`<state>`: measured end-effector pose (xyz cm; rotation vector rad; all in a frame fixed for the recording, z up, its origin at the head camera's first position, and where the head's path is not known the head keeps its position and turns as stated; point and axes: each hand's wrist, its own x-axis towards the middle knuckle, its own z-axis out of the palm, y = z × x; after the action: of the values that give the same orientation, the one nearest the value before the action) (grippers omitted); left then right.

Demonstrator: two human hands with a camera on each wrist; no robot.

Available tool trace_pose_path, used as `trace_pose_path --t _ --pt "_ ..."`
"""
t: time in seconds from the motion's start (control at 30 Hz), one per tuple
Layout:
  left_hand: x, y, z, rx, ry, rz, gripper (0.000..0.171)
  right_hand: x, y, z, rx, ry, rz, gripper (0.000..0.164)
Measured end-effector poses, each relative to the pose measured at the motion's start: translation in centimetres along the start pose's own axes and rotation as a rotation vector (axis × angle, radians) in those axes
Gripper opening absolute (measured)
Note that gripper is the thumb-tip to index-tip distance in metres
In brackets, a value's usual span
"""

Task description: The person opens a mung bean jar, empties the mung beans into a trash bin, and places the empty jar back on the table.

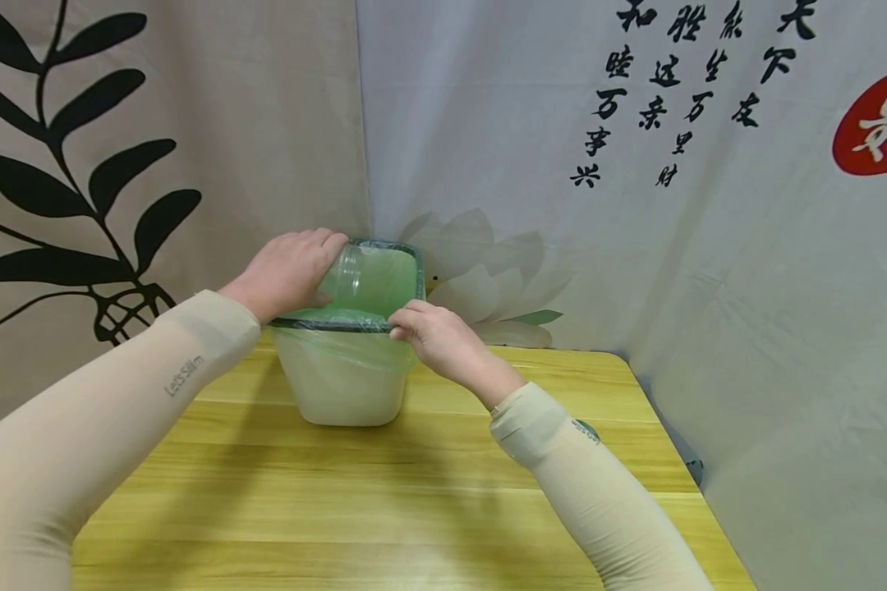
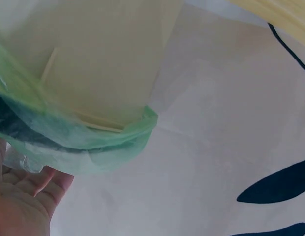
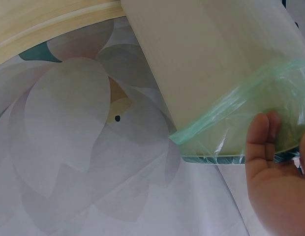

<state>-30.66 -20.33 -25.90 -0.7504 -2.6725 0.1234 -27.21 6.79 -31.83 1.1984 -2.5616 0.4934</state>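
Note:
A whitish trash bin [image 1: 343, 382] with a dark rim stands near the table's back edge, lined with a thin green plastic bag [image 1: 384, 283] folded down over its outside. My left hand [image 1: 291, 267] is at the bin's left side, over the opening. Its fingers curl around a clear, shiny plastic item [image 2: 22, 160], mostly hidden by the hand and the rim; I cannot tell its kind. At the front right corner, my right hand [image 1: 443, 341] pinches the bag against the rim, fingers outside, as the right wrist view shows its fingertips [image 3: 260, 128] over the green film.
The bin stands on a wood-grain table [image 1: 384, 509]. Close behind is a cloth backdrop [image 1: 473, 148] with a printed lotus, dark leaves and written characters. A dark cable [image 1: 695, 469] shows past the table's right edge. Pale sleeves cover both forearms.

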Motion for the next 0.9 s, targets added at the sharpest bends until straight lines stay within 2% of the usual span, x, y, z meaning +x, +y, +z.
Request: trace_pose_path --t 0.2,0.33,0.9 --pt "0.0 0.34 -0.21 -0.108 -0.058 -0.109 0.088 -0.02 -0.05 -0.04 0.003 -0.004 0.0 0.022" --pt "-0.07 0.5 -0.27 -0.17 -0.071 -0.158 0.093 -0.07 -0.07 -0.05 0.001 0.001 -0.005 0.022" --pt "0.1 0.47 0.54 -0.362 -0.025 -0.266 0.094 0.04 -0.03 0.01 -0.006 0.005 -0.006 0.022"
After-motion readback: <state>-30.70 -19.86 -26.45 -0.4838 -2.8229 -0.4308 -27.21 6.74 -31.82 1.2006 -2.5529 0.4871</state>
